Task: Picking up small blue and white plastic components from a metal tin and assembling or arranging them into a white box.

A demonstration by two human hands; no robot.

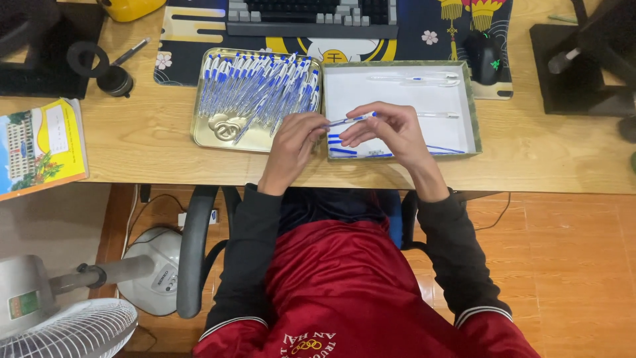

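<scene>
Slim ballpoint pen (350, 120), clear barrel with blue parts, lying roughly level and pointing left to right. Pinched at its left end by the fingertips of the left hand (292, 147), gripped further along by the thumb and fingers of the right hand (391, 132); both hands closed on it. Held in the air just above the near left corner of the white box (467, 106), between the two containers, over the wooden surface (146, 139).

On the left, a gold metal tray (205, 136), packed with a heap of similar blue-and-clear pens (258, 89), mostly lined up lengthwise, a bare embossed patch at the near left corner. On the right, touching the tray's side, the shallow white box with a greenish rim: two clear pen barrels (417, 79) lying crosswise near its far edge, a third partly hidden behind the right hand, a few loose blue pieces (339, 144) along the near edge under the hands.

Beyond the containers, a patterned desk mat (192, 33) with a keyboard (311, 16) and a black mouse (487, 59). At the far left, a yellow booklet (40, 146) at the edge of the surface.
</scene>
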